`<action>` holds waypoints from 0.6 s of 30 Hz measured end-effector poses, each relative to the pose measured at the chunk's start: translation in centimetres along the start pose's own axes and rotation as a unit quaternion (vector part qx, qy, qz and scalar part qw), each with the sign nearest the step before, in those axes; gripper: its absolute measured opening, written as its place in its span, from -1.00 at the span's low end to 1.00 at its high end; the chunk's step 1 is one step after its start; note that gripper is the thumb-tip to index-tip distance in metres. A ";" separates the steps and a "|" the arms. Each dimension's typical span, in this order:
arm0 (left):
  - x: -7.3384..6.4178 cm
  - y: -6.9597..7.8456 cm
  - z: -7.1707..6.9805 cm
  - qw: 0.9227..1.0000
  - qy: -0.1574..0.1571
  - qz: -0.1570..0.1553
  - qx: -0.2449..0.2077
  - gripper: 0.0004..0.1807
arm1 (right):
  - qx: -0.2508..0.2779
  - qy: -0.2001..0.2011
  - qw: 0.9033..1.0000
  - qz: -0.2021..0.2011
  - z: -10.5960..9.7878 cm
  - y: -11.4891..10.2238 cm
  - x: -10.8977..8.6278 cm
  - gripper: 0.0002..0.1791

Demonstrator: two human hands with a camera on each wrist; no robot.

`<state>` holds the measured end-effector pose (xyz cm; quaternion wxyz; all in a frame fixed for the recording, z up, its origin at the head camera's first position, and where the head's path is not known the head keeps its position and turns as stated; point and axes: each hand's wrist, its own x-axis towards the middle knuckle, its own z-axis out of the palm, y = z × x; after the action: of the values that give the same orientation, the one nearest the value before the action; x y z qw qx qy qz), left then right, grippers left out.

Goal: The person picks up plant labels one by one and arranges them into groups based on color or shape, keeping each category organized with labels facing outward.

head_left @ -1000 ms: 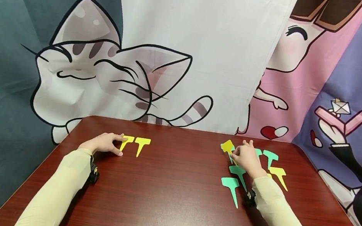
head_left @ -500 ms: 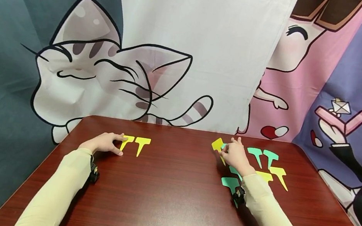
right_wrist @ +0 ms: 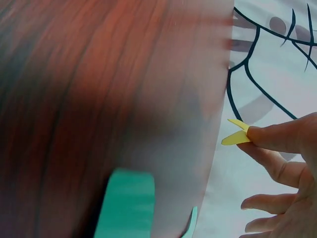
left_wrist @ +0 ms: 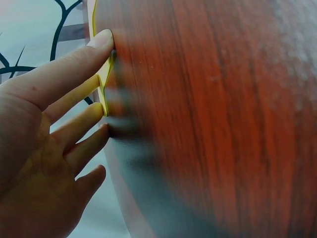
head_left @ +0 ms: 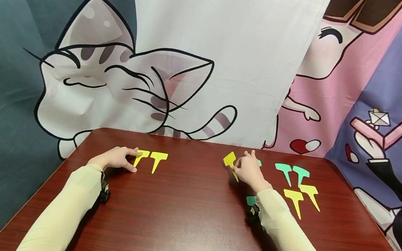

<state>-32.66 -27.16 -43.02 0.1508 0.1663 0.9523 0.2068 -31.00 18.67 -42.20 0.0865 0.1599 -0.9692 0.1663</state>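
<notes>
In the head view my left hand point(head_left: 117, 158) rests at the left, its thumb and fingertips touching a yellow T-shaped plant label point(head_left: 144, 154) that lies on the table. A second yellow plant label point(head_left: 158, 159) lies just right of it. The left wrist view shows the fingers fairly straight against the label's edge point(left_wrist: 104, 94). My right hand point(head_left: 250, 171) pinches another yellow plant label point(head_left: 229, 159) between thumb and index finger, held tilted above the table. In the right wrist view this label point(right_wrist: 235, 138) sticks out past the fingertips, with the other fingers spread.
Two green plant labels point(head_left: 283, 169) lie at the back right, with two yellow ones point(head_left: 293, 196) in front of them. Another green label point(head_left: 251, 200) is partly hidden under the right forearm. A cartoon-printed cloth point(head_left: 216, 23) hangs behind the brown table point(head_left: 170, 225).
My right hand has moved left with the yellow plant label, away from the green and yellow labels, uncovering one yellow label. My left hand has stayed still.
</notes>
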 end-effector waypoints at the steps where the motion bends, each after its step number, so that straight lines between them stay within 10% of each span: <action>1: 0.0 0.0 0.0 1.000 0.000 0.000 0.000 -0.17 | -0.002 -0.001 1.000 -0.007 0.1 -0.2 0.1 -0.69; 11: 0.0 0.0 0.0 1.000 -0.001 -0.002 -0.007 -0.17 | 0.040 -0.004 0.998 -0.040 1.4 -1.7 0.8 -0.60; 18: 0.0 0.1 0.0 1.000 -0.002 -0.005 -0.006 -0.18 | 0.052 -0.035 0.998 0.013 2.4 -3.4 1.4 -0.64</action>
<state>-32.67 -27.11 -43.00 0.1549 0.1605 0.9515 0.2118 -31.47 14.44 -43.10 0.0420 0.1573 -0.9637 0.2118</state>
